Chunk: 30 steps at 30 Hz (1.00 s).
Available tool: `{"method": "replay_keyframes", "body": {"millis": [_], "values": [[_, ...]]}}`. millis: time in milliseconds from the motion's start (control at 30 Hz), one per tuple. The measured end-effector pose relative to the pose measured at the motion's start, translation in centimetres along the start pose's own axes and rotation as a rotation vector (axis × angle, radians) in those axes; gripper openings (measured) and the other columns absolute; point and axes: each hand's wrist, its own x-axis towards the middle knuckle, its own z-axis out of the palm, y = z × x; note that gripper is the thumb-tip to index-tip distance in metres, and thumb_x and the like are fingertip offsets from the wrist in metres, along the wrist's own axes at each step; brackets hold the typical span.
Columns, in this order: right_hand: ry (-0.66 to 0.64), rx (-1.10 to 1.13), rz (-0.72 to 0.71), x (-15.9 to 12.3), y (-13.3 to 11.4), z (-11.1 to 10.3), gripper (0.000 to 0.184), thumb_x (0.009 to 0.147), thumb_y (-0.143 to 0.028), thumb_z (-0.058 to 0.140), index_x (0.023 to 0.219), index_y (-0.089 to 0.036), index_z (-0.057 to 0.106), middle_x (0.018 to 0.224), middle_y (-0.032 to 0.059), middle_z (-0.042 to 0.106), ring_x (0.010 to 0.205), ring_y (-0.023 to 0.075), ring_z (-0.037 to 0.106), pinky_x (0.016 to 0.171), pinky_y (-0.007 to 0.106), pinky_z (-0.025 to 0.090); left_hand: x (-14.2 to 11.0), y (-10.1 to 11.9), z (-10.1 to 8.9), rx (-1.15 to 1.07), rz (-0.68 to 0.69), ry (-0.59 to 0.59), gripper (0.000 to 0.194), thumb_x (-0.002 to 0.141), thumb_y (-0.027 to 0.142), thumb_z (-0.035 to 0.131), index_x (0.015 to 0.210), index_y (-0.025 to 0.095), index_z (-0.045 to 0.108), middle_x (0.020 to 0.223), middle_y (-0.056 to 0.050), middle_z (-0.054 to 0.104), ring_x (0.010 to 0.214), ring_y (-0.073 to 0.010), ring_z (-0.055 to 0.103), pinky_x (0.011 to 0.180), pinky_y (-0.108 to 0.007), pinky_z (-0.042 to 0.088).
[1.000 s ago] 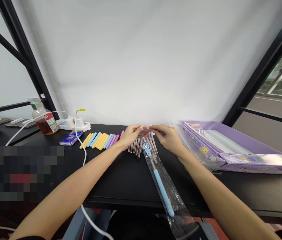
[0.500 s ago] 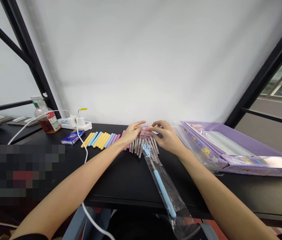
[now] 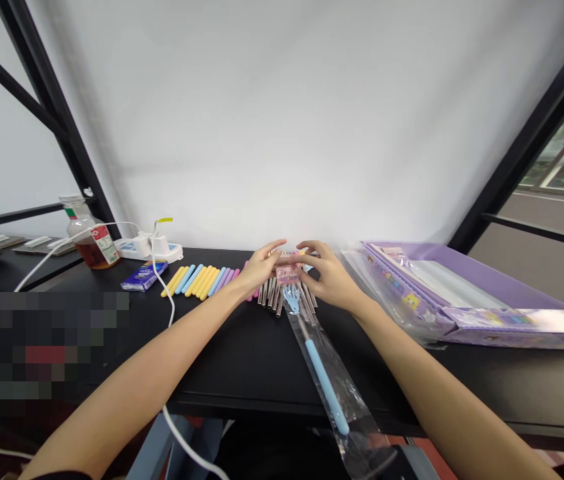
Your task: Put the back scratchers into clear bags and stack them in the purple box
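Note:
A light-blue back scratcher (image 3: 326, 383) with a hand-shaped head lies inside a clear plastic sleeve (image 3: 362, 427) that slants down past the table's front edge. Over its head end is a small pink printed card (image 3: 288, 275), between my two hands. My left hand (image 3: 259, 268) grips the card's left side. Fingers of my right hand (image 3: 329, 275) are curled at its right side and reach across its top. Under and behind the card, metal rods (image 3: 271, 297) fan out on the black table. Colored handles (image 3: 205, 281) in yellow, blue, purple and pink lie in a row to the left.
An open purple box (image 3: 462, 283) with plastic wrapping (image 3: 377, 287) stands at the right. On the left are a blue packet (image 3: 143, 275), a white power strip (image 3: 162, 251), a bottle of brown liquid (image 3: 93, 240) and a white cable (image 3: 172, 310).
The pink card now shows more of its printed face and sits slightly lower over the scratcher's head. My right fingers have straightened across its top. My left hand has barely moved.

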Motion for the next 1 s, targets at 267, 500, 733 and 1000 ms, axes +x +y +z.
{"method": "replay_keyframes", "body": {"millis": [267,500,733,1000], "values": [[-0.026,0.025,0.158,-0.4,0.3,-1.7,0.015,0.090,-0.023,0.054,0.100,-0.021,0.066,0.089,0.0051,0.068,0.082,0.0196,0.062,0.073,0.033,0.048,0.6,-0.8,-1.3,0.263,0.129,-0.119,0.058,0.067,0.032,0.086,0.118,0.016,0.066,0.129,-0.016,0.065,0.109,-0.0279,0.068,0.100,-0.044,0.050],[0.006,0.015,0.204,-0.5,0.9,-2.3,0.016,0.090,-0.024,0.053,0.100,-0.021,0.065,0.084,0.0038,0.068,0.072,0.0165,0.061,0.066,0.030,0.046,-0.2,0.0,-1.7,0.704,0.276,-0.305,0.086,0.057,0.043,0.089,0.135,0.023,0.060,0.122,-0.012,0.067,0.115,-0.0317,0.061,0.096,-0.043,0.047],[0.012,0.010,0.229,-0.5,1.0,-2.6,0.018,0.089,-0.024,0.053,0.101,-0.020,0.066,0.082,0.0038,0.067,0.068,0.0158,0.060,0.065,0.030,0.046,-0.8,0.4,-1.2,0.721,0.245,-0.374,0.089,0.066,0.034,0.082,0.147,0.026,0.045,0.083,0.001,0.061,0.074,-0.0171,0.060,0.072,-0.029,0.049],[-0.026,0.183,0.426,-0.3,0.5,-2.7,0.023,0.091,-0.039,0.057,0.100,-0.020,0.064,0.077,0.0033,0.070,0.060,0.0150,0.062,0.061,0.029,0.048,-1.2,2.1,-0.9,0.496,0.271,-0.219,0.078,0.068,0.026,0.080,0.140,0.023,0.050,0.119,-0.010,0.059,0.088,-0.0181,0.064,0.081,-0.033,0.053]]}}
